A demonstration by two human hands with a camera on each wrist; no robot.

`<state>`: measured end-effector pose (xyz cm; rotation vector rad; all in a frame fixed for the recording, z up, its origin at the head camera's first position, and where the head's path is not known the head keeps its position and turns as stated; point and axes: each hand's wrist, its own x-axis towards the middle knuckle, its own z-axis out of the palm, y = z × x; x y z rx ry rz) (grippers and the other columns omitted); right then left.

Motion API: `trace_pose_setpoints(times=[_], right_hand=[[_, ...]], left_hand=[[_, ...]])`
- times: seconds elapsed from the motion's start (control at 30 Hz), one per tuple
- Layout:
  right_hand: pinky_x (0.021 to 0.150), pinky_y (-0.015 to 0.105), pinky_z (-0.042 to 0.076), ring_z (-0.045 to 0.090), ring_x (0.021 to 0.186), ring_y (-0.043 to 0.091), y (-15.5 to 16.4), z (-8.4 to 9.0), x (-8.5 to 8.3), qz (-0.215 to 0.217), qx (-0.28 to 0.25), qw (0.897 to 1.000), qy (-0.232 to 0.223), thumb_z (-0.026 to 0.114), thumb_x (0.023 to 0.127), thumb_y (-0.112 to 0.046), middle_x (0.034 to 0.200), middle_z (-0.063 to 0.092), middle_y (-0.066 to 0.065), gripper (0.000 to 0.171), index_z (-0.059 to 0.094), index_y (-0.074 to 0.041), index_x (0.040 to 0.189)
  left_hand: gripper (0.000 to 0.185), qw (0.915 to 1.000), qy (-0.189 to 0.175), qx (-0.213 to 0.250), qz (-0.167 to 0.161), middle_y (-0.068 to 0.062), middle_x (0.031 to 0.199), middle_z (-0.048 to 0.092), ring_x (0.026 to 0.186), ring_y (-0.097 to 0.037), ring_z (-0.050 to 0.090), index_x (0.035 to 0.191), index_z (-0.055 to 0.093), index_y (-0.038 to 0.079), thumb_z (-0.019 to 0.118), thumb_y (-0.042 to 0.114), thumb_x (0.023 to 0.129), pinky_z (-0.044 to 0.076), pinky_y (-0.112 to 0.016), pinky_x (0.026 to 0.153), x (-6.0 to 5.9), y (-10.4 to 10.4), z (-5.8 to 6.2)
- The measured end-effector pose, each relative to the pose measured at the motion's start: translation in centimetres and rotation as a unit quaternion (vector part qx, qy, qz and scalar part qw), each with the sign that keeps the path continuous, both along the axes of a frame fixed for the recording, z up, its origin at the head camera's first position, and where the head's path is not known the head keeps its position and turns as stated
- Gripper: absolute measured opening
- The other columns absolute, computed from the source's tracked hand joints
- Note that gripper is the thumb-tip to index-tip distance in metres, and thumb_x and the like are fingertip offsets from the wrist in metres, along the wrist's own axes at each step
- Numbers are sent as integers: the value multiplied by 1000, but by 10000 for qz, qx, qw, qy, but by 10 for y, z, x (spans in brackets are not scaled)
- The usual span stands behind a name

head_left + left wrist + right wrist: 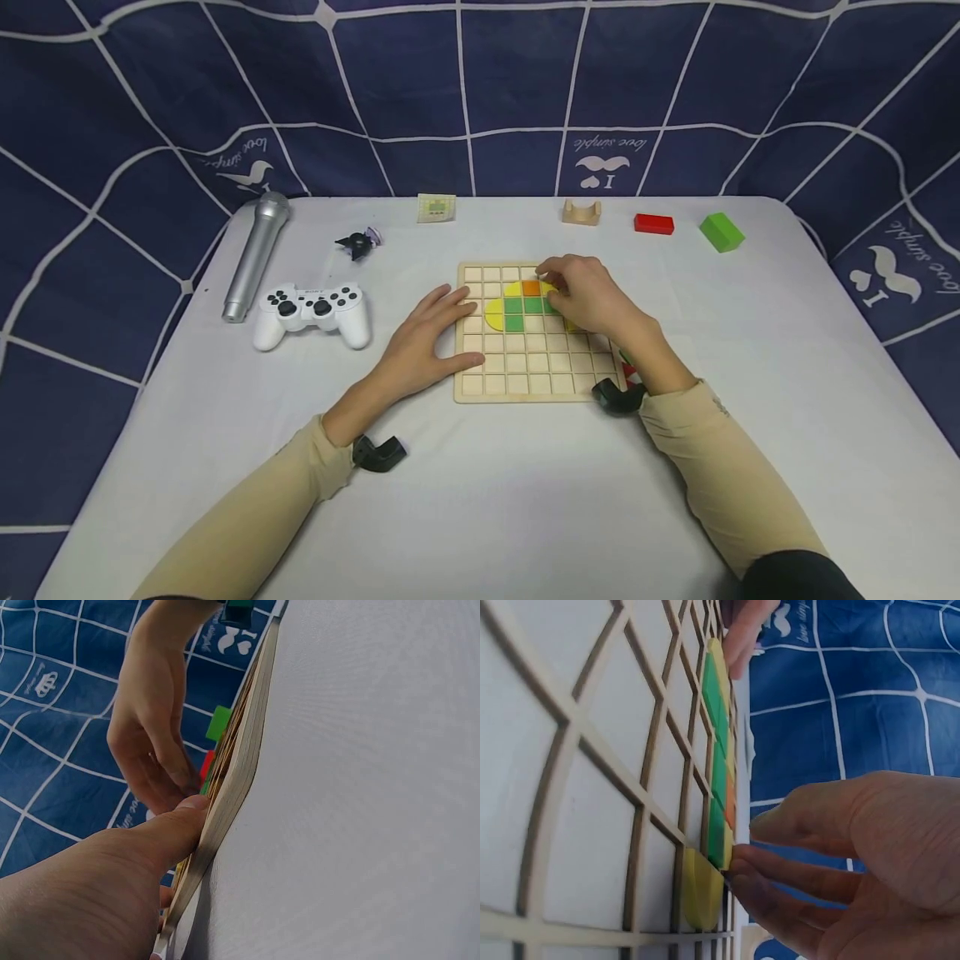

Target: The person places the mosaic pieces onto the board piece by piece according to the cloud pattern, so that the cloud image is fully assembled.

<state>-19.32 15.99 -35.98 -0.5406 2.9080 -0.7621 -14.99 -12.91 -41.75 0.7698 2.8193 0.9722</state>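
A pale wooden grid board (536, 367) lies flat in the middle of the white-clothed table (480, 500), its thin slats marking out square cells, and both hands are on it. The left hand (423, 342) rests against the board's left edge, fingers straight and relaxed, spread over the rim and the cloth, the thumb (169, 832) pressed to the board's thin side in the left wrist view; it grips nothing. The right hand (588, 296) arches over the upper right part of the grid, its fingers (780, 881) curled down and pinching at a yellow piece (701, 889), a flat tile with a rounded edge, which sits just beside a green square tile (716, 832) at the end of the coloured row. Flat, smooth tiles already fill several cells near the top: an orange square (531, 288), green squares (513, 306) below it, and a yellow half-round (493, 313) to their left. Off to the left lie a glossy white game controller (311, 312) with dark buttons and a brushed silver microphone (255, 250) with a mesh head. Along the far edge sit a small dark toy (358, 243), a printed card (436, 207), a notched pale wooden block (582, 212), a flat red brick (653, 223) and a chunky green block (722, 231). A navy cloth with white lines (480, 83) hangs behind.
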Motion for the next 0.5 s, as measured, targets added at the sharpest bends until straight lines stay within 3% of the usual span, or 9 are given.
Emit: trace_pose_setpoints(times=[0.23,0.5], right_hand=[[104,52,55,66,117,34,14,13,5,-1,-121,9998,-186,65,98,-5,124,74,18,36,69,1,134],[103,54,56,66,115,31,68,29,28,111,100,9988,-459,71,96,-6,124,74,15,36,71,-1,132]], left_hand=[[81,10000,-31,-17,21,4,173,32,164,-23,15,156,52,16,82,50,89,28,-60,127,-1,-1,-1],[81,10000,5,-29,-16,3,173,32,164,-24,14,156,52,16,81,50,90,28,-60,126,-2,-1,-1]])
